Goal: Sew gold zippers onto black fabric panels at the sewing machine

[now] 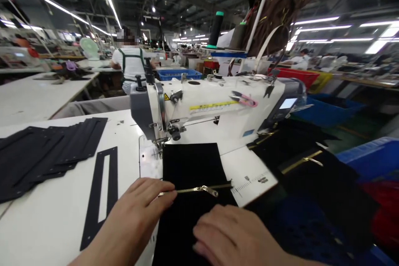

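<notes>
A black fabric panel [195, 160] with a gold metal zipper [190, 190] across it lies on the sewing machine bed. Its far left corner is close beside the presser foot [160, 146]. My left hand [140, 205] pinches the panel's left edge at the zipper's end, thumb and forefinger together. The metal zipper pull [210, 191] lies to the right of those fingers. Below it, my right hand [232, 230] is closed over the panel's right side, fingers curled and pressed together on the cloth. The sewing machine [212, 108] stands just beyond both hands.
Left of the machine lie a dark frame-shaped template [99, 191] and a stack of dark panels [46, 153]. More black zippered pieces [311, 166] hang at the right, near blue bins [370, 158]. Small scissors [245, 98] rest on the machine arm. A person [129, 60] works beyond it.
</notes>
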Demonstrator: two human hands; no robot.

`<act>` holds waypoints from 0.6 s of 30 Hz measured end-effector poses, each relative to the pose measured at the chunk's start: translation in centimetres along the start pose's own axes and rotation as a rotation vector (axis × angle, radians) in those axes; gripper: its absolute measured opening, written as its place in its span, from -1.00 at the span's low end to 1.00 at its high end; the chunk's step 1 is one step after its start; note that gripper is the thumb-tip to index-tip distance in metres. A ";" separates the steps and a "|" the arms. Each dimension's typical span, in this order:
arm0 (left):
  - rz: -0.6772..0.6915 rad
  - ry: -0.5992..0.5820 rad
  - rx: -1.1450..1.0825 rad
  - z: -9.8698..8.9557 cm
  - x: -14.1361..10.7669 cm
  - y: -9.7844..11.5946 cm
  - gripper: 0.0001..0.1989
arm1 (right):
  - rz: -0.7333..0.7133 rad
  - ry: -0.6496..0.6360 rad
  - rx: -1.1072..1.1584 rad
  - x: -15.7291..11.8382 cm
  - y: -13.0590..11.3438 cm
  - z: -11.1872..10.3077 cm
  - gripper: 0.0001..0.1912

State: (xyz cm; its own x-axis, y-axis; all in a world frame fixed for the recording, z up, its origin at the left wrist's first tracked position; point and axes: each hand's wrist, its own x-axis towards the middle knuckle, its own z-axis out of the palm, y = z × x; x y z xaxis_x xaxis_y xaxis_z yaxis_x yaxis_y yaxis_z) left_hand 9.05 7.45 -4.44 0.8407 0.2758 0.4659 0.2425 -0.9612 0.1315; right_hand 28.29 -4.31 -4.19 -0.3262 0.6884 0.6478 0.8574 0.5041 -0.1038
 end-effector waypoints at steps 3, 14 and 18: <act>-0.119 -0.092 -0.093 1.7 2.8 0.6 -0.86 | 0.209 -0.183 0.005 -0.7 3.3 -1.3 -0.83; -0.261 -0.148 -0.194 2.5 2.7 0.5 -0.91 | 0.411 -0.451 0.296 -2.4 6.9 -1.2 -0.86; -0.230 -0.108 -0.142 0.4 3.8 0.8 -0.93 | 0.231 -0.366 0.119 -1.7 6.6 -2.6 -0.86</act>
State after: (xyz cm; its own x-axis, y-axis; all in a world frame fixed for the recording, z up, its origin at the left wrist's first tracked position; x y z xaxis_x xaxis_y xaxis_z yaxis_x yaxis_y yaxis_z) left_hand 12.67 7.72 -2.87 0.8198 0.4781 0.3151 0.3691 -0.8619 0.3477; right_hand 35.51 -3.53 -3.95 -0.2693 0.9183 0.2901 0.8796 0.3572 -0.3143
